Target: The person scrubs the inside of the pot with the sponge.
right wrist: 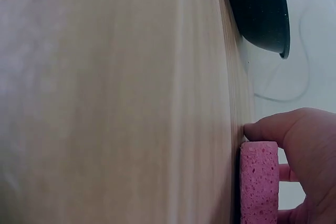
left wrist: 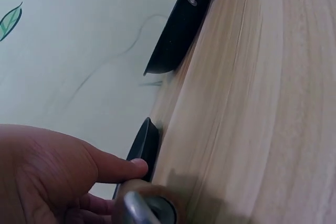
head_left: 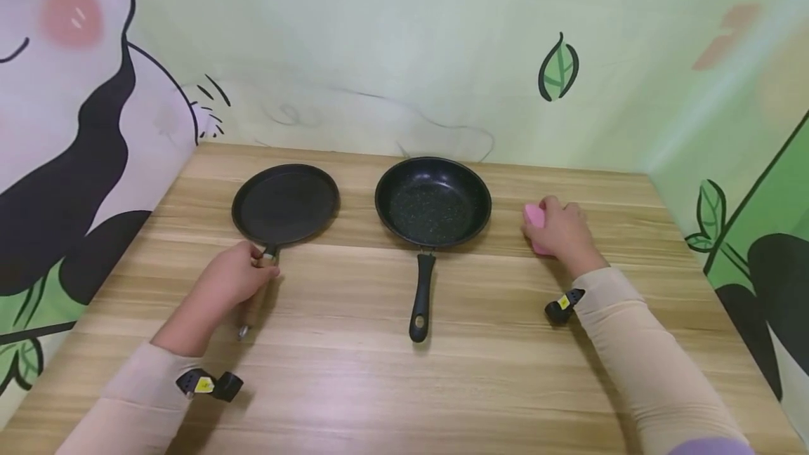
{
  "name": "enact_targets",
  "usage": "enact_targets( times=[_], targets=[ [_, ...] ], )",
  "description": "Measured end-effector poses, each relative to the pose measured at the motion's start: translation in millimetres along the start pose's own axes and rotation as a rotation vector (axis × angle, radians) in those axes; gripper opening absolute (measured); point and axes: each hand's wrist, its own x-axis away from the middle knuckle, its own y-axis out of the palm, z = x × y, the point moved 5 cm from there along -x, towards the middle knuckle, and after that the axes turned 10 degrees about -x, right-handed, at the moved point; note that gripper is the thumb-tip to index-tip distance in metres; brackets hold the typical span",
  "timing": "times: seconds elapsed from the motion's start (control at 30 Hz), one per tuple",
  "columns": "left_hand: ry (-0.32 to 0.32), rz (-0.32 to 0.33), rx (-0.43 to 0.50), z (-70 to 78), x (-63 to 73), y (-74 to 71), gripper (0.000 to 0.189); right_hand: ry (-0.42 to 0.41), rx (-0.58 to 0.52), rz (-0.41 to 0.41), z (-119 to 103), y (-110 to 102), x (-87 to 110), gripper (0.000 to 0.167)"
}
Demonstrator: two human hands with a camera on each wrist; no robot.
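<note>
At the left of the table, a flat black crepe pan lies with its wooden handle toward me. My left hand grips that handle close to the pan, thumb on the right side. The left wrist view looks along the handle from its metal-tipped end. Over on the right, my right hand holds a pink sponge at the tabletop. The sponge's porous side faces the right wrist camera, with the thumb along one end and fingers partly hidden behind it.
A deeper black frying pan with a speckled inside stands between the hands, its black handle pointing toward me. The wood-grain table meets a painted wall at the back. Another painted wall borders the right side.
</note>
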Motion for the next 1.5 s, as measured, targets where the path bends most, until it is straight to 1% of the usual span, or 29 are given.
enact_targets(
  times=[0.13,0.23,0.37,0.47,0.53,0.63,0.77,0.87,1.07,1.13,1.33,1.5],
  targets=[
    [0.008,0.006,0.045,-4.1,2.1,0.9,0.049,-0.013,-0.003,0.004,1,1,-2.5,0.064],
    [0.024,0.014,0.060,-7.6,4.2,0.5,0.049,-0.023,-0.002,0.023,0,-1,-4.3,0.061],
    [0.034,0.006,0.064,-13.8,4.5,-1.2,0.050,-0.037,-0.012,0.063,-8,-7,-7.7,0.059],
    [0.043,-0.005,0.057,-19.2,3.1,-3.6,0.051,-0.049,-0.027,0.079,-18,-11,-11.0,0.059],
    [0.051,-0.005,0.051,-23.4,2.6,-5.1,0.052,-0.058,-0.040,0.081,-27,-14,-12.9,0.060],
    [0.057,0.002,0.058,-30.5,3.2,-6.0,0.050,-0.094,-0.053,0.082,-43,-16,-15.4,0.060],
    [0.048,0.006,0.078,-39.1,5.3,-5.8,0.047,-0.179,-0.062,0.099,-62,-16,-19.4,0.059],
    [0.039,0.019,0.076,-44.3,6.7,-7.6,0.044,-0.231,-0.062,0.104,-76,-15,-20.9,0.058],
    [0.022,0.046,0.044,-55.3,9.4,-12.8,0.038,-0.264,-0.062,0.059,-103,-10,-19.3,0.058],
    [0.020,0.052,0.050,-59.7,9.7,-13.7,0.037,-0.274,-0.059,0.046,-113,-7,-19.1,0.059],
    [0.049,0.087,0.073,-72.6,10.3,-16.2,0.036,-0.305,-0.044,0.016,-148,4,-19.1,0.060],
    [0.094,0.109,0.065,-75.4,10.3,-19.1,0.034,-0.373,-0.026,0.002,-179,18,-13.6,0.059]
  ],
)
